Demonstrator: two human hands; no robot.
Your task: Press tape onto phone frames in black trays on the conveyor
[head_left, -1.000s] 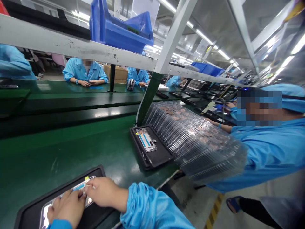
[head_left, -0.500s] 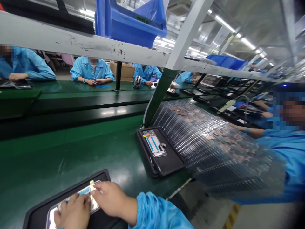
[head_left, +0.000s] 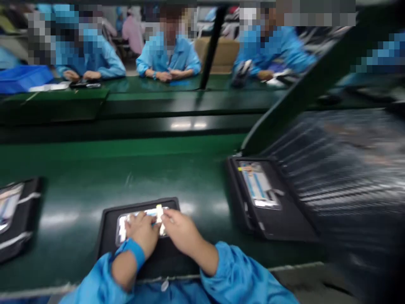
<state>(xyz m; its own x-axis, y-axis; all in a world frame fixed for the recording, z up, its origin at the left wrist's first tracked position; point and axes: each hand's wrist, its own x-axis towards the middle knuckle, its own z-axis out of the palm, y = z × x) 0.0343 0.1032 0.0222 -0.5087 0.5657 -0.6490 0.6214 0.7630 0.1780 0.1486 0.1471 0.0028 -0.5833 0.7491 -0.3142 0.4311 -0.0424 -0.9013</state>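
Near tray: a black tray (head_left: pixel 109 215) lies on the green desk (head_left: pixel 63 169), right in front of the person, and holds a glossy phone panel (head_left: pixel 122 226) with a pale yellow tab (head_left: pixel 159 213) at its right end.
Left hand: the left hand (head_left: pixel 142 232) lies curled over the panel, a blue wristband (head_left: pixel 133 253) on its wrist.
Right hand: the right hand (head_left: pixel 182 230) is beside the left, fingers at the tab; blur hides whether either hand grips anything.
Right tray: a second black tray (head_left: pixel 284 223) holds another phone panel (head_left: pixel 257 183).
Left tray: a third black tray (head_left: pixel 19 215) at the frame edge holds a panel, partly cut off.
Stack: a blurred stack of clear plastic trays (head_left: pixel 348 169) stands right of the second tray.
Bin: a blue plastic bin (head_left: pixel 23 78) sits far off on the left.
Change: the view has tipped down, and the near tray now sits whole at mid-frame, with the left tray newly in view.
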